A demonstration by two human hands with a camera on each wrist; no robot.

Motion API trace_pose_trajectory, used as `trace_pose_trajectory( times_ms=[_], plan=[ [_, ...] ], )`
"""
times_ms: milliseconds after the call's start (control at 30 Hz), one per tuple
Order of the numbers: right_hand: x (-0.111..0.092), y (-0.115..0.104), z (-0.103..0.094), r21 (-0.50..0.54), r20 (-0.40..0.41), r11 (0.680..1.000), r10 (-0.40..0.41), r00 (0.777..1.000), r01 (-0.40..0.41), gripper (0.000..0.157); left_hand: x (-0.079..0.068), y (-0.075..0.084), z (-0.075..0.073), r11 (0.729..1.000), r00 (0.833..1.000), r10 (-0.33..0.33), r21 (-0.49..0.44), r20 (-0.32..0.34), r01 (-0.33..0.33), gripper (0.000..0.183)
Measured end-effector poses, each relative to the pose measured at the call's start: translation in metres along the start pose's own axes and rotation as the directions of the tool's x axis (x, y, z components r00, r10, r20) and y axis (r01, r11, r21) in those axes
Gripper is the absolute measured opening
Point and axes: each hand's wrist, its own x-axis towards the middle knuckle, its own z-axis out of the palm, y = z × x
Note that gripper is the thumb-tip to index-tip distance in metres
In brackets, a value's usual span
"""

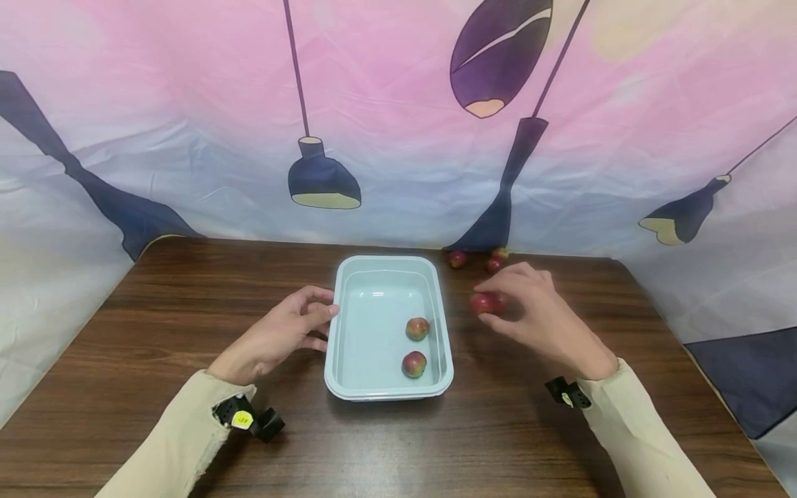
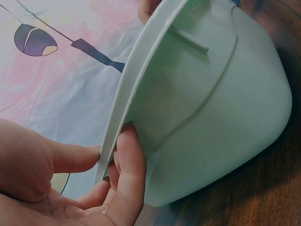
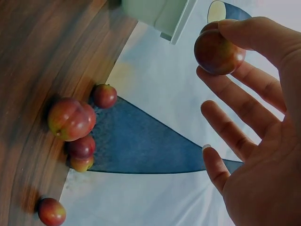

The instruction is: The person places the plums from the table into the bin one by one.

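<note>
A pale green plastic tub (image 1: 389, 395) stands on the table with two red-and-yellow plums (image 1: 417, 328) lying along its right side. At the tub's left edge, my left hand (image 1: 295, 321) pinches the rim; the left wrist view shows the thumb on the rim (image 2: 120, 101) and fingers beneath it. To the right of the tub, my right hand (image 1: 532, 311) holds a dark red plum (image 3: 218, 49) between thumb and fingertips, above the table. The other fingers of that hand are spread. A larger-looking grooved plum (image 3: 70, 119) sits on the table near it.
Several more plums lie at the table's back edge, among them one plum (image 1: 457, 259) behind the tub's right corner and a small cluster with a red plum (image 1: 494, 265). A printed cloth (image 1: 398, 173) hangs behind the brown wooden table (image 1: 156, 332).
</note>
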Motion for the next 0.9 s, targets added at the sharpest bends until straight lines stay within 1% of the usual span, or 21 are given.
trace_pose_trajectory(
  times_ms=[267,533,900],
  plan=[
    [0.007,-0.005,0.000,0.015,-0.003,1.000,-0.003,1.000,0.003,0.039,0.001,0.000,-0.001,1.000,1.000,-0.005,0.004,-0.009,0.005,0.048],
    [0.017,-0.014,0.001,0.047,-0.015,0.998,-0.032,0.999,0.033,0.040,0.000,-0.002,-0.001,1.000,1.000,-0.020,0.007,-0.022,0.020,0.047],
    [0.028,-0.023,0.005,0.064,-0.023,0.997,-0.051,0.998,0.052,0.038,0.000,-0.001,-0.001,1.000,1.000,-0.009,-0.005,-0.003,0.009,0.048]
  ],
)
